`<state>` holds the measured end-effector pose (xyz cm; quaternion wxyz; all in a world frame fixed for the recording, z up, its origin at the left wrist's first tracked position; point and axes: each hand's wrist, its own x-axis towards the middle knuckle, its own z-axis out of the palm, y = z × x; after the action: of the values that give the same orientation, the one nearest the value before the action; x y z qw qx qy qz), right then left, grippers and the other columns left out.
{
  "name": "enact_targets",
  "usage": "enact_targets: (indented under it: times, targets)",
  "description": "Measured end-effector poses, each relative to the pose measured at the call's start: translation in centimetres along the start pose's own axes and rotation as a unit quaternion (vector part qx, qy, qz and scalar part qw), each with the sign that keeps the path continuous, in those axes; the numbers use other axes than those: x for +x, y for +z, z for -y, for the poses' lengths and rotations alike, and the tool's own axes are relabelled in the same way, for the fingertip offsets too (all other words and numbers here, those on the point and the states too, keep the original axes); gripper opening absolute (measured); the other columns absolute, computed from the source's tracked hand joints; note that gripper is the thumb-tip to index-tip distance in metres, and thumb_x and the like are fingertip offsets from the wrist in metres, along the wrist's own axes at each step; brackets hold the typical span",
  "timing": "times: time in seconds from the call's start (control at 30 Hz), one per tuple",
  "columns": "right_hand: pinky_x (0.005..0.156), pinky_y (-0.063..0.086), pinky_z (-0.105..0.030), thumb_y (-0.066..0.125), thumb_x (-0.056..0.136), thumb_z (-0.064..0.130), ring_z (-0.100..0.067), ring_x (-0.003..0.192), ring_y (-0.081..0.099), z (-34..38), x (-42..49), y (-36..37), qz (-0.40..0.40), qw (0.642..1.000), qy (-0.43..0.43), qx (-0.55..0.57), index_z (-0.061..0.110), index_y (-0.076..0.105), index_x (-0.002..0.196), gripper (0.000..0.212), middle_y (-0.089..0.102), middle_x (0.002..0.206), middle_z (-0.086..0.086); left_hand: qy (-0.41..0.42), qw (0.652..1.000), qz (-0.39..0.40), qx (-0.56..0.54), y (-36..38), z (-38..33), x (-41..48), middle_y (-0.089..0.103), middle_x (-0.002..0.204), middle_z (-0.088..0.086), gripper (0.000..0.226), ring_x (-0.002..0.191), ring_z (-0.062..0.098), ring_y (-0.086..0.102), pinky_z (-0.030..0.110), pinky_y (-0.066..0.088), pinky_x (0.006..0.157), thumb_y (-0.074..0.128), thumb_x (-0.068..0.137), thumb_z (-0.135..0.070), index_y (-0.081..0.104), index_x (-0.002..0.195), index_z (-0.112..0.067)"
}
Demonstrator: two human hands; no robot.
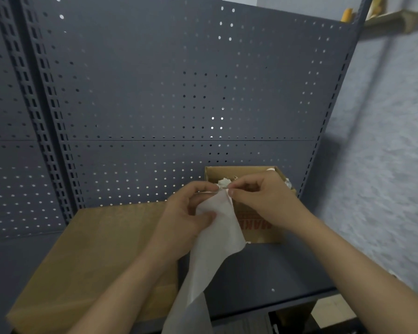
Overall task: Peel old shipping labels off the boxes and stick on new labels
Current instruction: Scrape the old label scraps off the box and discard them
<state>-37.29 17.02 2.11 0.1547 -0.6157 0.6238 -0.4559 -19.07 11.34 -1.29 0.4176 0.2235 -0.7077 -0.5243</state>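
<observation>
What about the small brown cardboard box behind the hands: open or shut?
Open: the small brown cardboard box shows its inner wall and crumpled white paper inside.

My single view sits on the head, looking forward and down, close over a plain brown cardboard box [94,249] on a dark grey metal shelf [263,271], facing its perforated grey back panel [155,92].

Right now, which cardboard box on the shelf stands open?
The small box at the right, with crumpled paper inside; the large box on the left is closed.
</observation>
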Motion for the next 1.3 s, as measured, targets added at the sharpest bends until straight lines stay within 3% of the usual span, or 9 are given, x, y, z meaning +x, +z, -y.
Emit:
enact_targets:
  times: [0.3, 0.47, 0.6, 0.7, 0.83, 1.0, 1.2, 1.27, 1.3]
  targets:
    - [0.064, 0.042, -0.002, 0.066, 0.092, 0.019, 0.003, 0.064, 0.063, 0.4, 0.1, 0.1, -0.071, 0.997, 0.027, -0.021, 0.021, 0.075, 0.083, 0.013, 0.070, 0.067, 0.011, -0.007, 0.994, -0.037, 0.100, -1.3, 0.5, -0.3, 0.063, 0.094, -0.035, 0.033, 0.089, -0.021, 0.055, 0.003, 0.047, 0.070, 0.067, 0.089, -0.002, 0.069, 0.092, -0.034]
    - [0.070, 0.042, -0.018, 0.064, 0.093, 0.021, 0.004, 0.058, 0.060, 0.6, 0.5, 0.4, -0.093, 0.995, 0.041, -0.007, 0.019, 0.075, 0.083, 0.015, 0.070, 0.065, 0.006, -0.003, 0.989, -0.050, 0.139, -2.4, 0.9, -0.4, 0.055, 0.103, -0.033, 0.028, 0.086, -0.030, 0.049, -0.003, 0.042, 0.070, 0.066, 0.091, -0.005, 0.072, 0.109, -0.025]
    - [0.070, 0.046, -0.022, 0.064, 0.093, 0.020, -0.002, 0.063, 0.064, 0.2, 0.6, 0.5, -0.127, 0.991, 0.038, -0.006, 0.022, 0.074, 0.082, 0.016, 0.071, 0.068, 0.007, -0.012, 0.984, -0.055, 0.168, -2.8, 1.4, -0.4, 0.061, 0.104, -0.025, 0.029, 0.080, -0.025, 0.053, -0.001, 0.042, 0.068, 0.067, 0.091, -0.006, 0.072, 0.115, -0.020]
    - [0.066, 0.050, -0.023, 0.064, 0.093, 0.018, -0.005, 0.065, 0.067, 0.1, 0.8, 0.3, -0.151, 0.988, 0.041, -0.004, 0.024, 0.074, 0.081, 0.016, 0.072, 0.068, 0.009, -0.019, 0.981, -0.065, 0.181, -3.1, 1.6, -0.4, 0.061, 0.083, -0.021, 0.028, 0.063, -0.017, 0.055, 0.002, 0.040, 0.059, 0.068, 0.089, -0.004, 0.073, 0.113, -0.017]
    - [0.069, 0.053, -0.034, 0.065, 0.090, 0.020, -0.011, 0.069, 0.070, -0.2, 0.8, -0.4, -0.177, 0.982, 0.059, 0.034, 0.025, 0.076, 0.079, 0.017, 0.073, 0.070, 0.002, -0.031, 0.976, -0.075, 0.200, -3.7, 1.9, 0.1, 0.066, 0.087, -0.019, 0.028, 0.073, 0.001, 0.058, 0.008, 0.047, 0.066, 0.070, 0.087, -0.007, 0.075, 0.111, -0.021]
    - [0.060, 0.053, -0.025, 0.063, 0.090, 0.008, -0.012, 0.061, 0.063, 0.2, 1.0, -1.1, -0.197, 0.975, 0.062, 0.086, 0.011, 0.074, 0.077, 0.017, 0.070, 0.068, -0.009, -0.040, 0.970, -0.075, 0.227, -4.3, 2.6, 0.7, 0.061, 0.082, -0.022, 0.027, 0.064, -0.015, 0.057, 0.003, 0.044, 0.060, 0.070, 0.087, -0.006, 0.074, 0.113, -0.016]
    - [0.052, 0.049, -0.019, 0.062, 0.089, 0.006, -0.009, 0.055, 0.060, 0.4, 1.4, -1.4, -0.213, 0.970, 0.066, 0.091, 0.007, 0.073, 0.076, 0.017, 0.069, 0.067, -0.009, -0.070, 0.965, -0.067, 0.245, -5.5, 3.8, 0.7, 0.060, 0.083, -0.026, 0.026, 0.069, -0.010, 0.057, -0.001, 0.043, 0.066, 0.067, 0.087, -0.004, 0.075, 0.110, -0.013]
    - [0.051, 0.049, -0.021, 0.063, 0.089, 0.007, -0.011, 0.057, 0.060, 0.4, 1.6, -1.5, -0.223, 0.967, 0.068, 0.099, 0.007, 0.073, 0.075, 0.017, 0.070, 0.070, -0.012, -0.087, 0.964, -0.069, 0.243, -5.9, 3.9, 0.6, 0.060, 0.079, -0.022, 0.019, 0.070, -0.005, 0.052, 0.001, 0.042, 0.065, 0.067, 0.087, -0.012, 0.077, 0.100, -0.021]
    - [0.051, 0.050, -0.021, 0.062, 0.089, 0.008, -0.012, 0.058, 0.060, 0.4, 1.7, -1.5, -0.228, 0.966, 0.068, 0.098, 0.007, 0.073, 0.076, 0.017, 0.070, 0.071, -0.012, -0.089, 0.964, -0.073, 0.241, -6.1, 4.1, 0.6, 0.058, 0.074, -0.017, 0.032, 0.067, 0.001, 0.050, 0.009, 0.044, 0.065, 0.066, 0.084, -0.022, 0.067, 0.101, 0.004]
